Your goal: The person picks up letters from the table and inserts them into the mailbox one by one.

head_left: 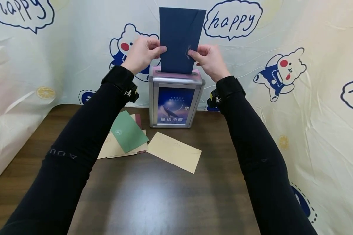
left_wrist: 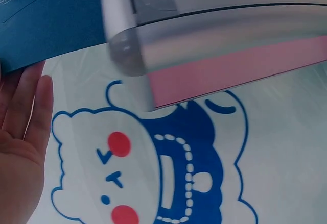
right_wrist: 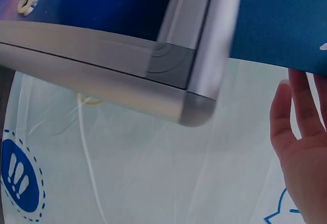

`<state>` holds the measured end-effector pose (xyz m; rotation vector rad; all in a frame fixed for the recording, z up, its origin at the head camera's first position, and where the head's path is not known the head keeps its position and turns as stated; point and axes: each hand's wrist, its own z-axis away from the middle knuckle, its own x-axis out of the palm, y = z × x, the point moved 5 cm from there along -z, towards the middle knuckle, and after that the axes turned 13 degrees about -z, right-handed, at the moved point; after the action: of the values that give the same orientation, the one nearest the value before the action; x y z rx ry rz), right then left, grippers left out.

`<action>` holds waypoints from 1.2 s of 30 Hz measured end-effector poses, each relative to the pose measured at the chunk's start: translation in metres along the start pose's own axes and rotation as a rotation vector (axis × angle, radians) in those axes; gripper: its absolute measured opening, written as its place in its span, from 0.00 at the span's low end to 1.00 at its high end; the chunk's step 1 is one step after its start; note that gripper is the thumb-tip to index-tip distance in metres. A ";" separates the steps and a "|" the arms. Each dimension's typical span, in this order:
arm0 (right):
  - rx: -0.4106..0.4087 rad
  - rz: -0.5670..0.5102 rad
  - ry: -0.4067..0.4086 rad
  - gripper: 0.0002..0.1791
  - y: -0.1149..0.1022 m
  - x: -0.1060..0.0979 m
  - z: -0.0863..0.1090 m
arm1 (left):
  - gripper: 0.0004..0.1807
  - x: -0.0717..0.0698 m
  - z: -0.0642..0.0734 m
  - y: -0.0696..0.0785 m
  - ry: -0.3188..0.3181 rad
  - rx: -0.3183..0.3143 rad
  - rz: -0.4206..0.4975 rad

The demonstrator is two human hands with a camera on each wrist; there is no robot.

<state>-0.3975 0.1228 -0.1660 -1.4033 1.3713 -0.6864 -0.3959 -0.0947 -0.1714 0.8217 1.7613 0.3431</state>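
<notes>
A dark blue envelope stands upright over a silver-framed box, its lower end at the slot in the pink top. My left hand pinches the envelope's left edge between thumb and fingers. On the opposite edge, my right hand pinches it the same way, thumb on the near face. The left wrist view has the fingers behind the blue envelope, beside the box's corner. In the right wrist view, fingers reach behind the envelope, and a small round lock shows on the box front.
A green envelope lies on top of several cream and dark red ones left of the box. One cream envelope lies alone in front of it on the brown table. A printed curtain hangs behind and along the sides.
</notes>
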 end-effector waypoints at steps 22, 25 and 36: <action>-0.004 0.437 0.036 0.16 0.053 0.005 0.007 | 0.15 0.040 0.009 -0.029 -0.032 0.035 -0.151; -0.014 0.446 0.041 0.16 0.053 0.004 0.006 | 0.14 0.040 0.008 -0.030 -0.027 0.032 -0.165; 0.034 0.445 0.050 0.24 0.054 -0.001 0.012 | 0.21 0.040 0.010 -0.028 -0.070 -0.005 -0.147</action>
<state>-0.4067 0.1351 -0.2187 -1.0084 1.6328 -0.4482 -0.4026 -0.0893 -0.2209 0.6879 1.7427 0.2185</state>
